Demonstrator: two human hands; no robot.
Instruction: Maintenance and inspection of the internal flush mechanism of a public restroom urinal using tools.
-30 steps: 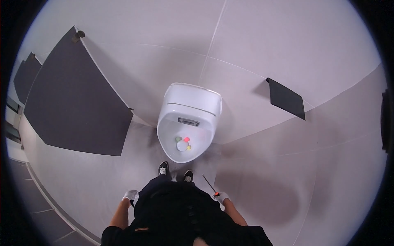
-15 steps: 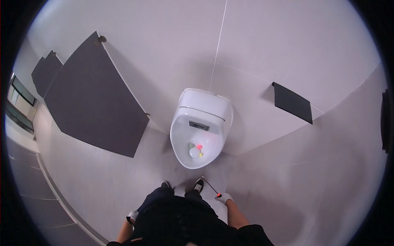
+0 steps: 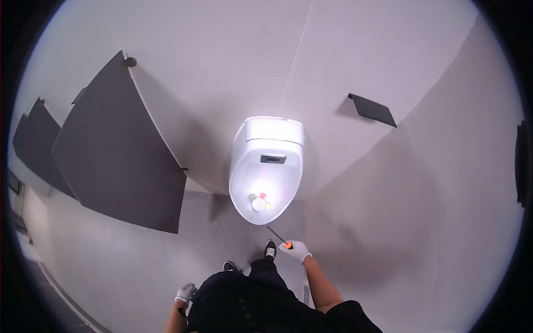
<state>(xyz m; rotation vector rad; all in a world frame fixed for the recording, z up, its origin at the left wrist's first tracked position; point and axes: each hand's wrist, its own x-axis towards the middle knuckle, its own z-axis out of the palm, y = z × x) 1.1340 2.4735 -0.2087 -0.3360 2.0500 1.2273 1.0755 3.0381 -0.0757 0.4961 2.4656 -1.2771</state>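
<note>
In the white-gloved fingers of my right hand is a screwdriver, with an orange-and-black handle and a long thin dark shaft. The shaft points up and left, its tip near the front lip of a white wall urinal. Inside the bowl, a round white drain cover has a red ball, a greenish ball and a yellow ball around it. My left hand, also gloved in white, hangs by my left thigh with its fingers curled in; what they hold, if anything, is hidden.
Left of the urinal, a large dark grey partition juts from the wall, with another partition beyond. A small black shelf sticks out of the wall on the right. My dark shoes stand on the grey floor below the urinal.
My right hand has risen toward the urinal with the screwdriver, whose tip is now nearer the lip. The left hand has come further into view. My feet and the view have shifted.
</note>
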